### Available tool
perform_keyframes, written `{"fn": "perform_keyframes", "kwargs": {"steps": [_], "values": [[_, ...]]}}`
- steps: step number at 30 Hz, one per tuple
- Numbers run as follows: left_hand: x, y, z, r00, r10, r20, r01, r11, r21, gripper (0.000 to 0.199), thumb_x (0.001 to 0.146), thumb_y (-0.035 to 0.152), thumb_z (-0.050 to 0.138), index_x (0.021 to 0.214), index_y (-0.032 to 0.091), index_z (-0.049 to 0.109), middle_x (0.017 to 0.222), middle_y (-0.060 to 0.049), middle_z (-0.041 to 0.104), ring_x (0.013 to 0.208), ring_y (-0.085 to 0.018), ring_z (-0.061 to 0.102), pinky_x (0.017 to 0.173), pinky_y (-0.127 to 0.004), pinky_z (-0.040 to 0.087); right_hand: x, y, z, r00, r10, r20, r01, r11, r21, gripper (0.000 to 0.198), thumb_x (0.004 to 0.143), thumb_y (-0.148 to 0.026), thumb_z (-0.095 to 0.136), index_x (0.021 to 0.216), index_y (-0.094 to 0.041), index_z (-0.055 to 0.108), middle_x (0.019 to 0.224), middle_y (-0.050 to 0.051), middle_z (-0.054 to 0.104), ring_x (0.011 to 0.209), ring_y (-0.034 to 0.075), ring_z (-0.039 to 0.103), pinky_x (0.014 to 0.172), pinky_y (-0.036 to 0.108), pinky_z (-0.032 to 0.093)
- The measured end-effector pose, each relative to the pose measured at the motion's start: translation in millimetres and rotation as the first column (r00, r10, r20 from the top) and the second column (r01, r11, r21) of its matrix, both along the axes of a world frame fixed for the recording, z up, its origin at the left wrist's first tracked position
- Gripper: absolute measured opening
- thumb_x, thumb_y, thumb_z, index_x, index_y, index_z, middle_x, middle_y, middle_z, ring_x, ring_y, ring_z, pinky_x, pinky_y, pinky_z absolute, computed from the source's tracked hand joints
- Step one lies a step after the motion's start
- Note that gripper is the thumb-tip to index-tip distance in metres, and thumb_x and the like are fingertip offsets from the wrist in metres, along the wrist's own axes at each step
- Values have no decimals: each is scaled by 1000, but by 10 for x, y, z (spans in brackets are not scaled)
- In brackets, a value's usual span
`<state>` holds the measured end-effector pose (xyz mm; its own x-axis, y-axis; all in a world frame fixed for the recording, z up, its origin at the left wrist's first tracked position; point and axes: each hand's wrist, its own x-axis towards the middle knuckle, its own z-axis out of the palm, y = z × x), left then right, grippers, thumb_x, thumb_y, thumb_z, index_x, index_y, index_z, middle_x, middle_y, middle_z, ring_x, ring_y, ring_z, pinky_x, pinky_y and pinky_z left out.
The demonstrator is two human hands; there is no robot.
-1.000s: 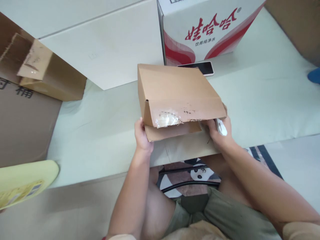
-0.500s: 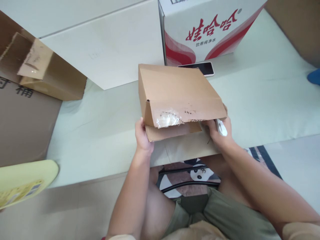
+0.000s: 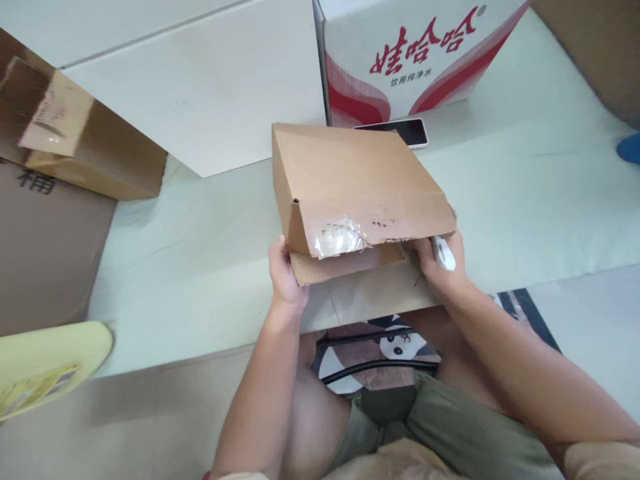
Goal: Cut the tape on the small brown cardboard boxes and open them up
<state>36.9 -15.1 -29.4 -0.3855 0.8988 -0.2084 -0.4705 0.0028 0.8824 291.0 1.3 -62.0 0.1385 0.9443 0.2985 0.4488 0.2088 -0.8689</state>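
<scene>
A brown cardboard box (image 3: 355, 167) is tilted over the front of the table, its taped front flap with a torn edge partly lifted and a lower flap (image 3: 345, 263) showing below. My left hand (image 3: 287, 273) grips the lower left corner, thumb up along the side. At the right front corner, my right hand (image 3: 443, 263) is closed around the box's edge. A slim white object (image 3: 443, 253), like the handle of a small cutter, also sits in that hand; its other end is hidden. The box's inside cannot be seen.
Behind the box lies a phone (image 3: 415, 132), before a white-and-red carton (image 3: 400, 73). A large white box (image 3: 210, 100) stands back left. Brown cartons (image 3: 100, 147) and a pale yellow plastic thing (image 3: 60, 360) are at left. A blue object (image 3: 629, 148) shows at the right edge.
The view has shifted slightly, so the surrounding boxes sit a little further left. Both hands keep the same hold on the cardboard box, which stays nearly still.
</scene>
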Motion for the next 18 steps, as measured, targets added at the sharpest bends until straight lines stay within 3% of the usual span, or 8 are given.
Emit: {"fn": "perform_keyframes", "kwargs": {"steps": [13,18], "values": [[-2,2,-2,999,-15,41,14,999,36,32,82,50,66,76,19,73,76,0,73,71,-17,68,65,-26,53,-8,-2,29,998,38,41,-39,999,19,48,91,-57,65,129,-28,61,135,16,71,125,37,69,101,56,58],[-16,-3,-27,1000,-4,8,3,999,54,33,82,51,68,75,20,72,77,0,72,77,-18,70,73,-26,55,16,-8,-2,994,12,108,-16,999,35,45,90,-57,66,120,-23,65,125,18,73,121,38,70,96,55,60]]}}
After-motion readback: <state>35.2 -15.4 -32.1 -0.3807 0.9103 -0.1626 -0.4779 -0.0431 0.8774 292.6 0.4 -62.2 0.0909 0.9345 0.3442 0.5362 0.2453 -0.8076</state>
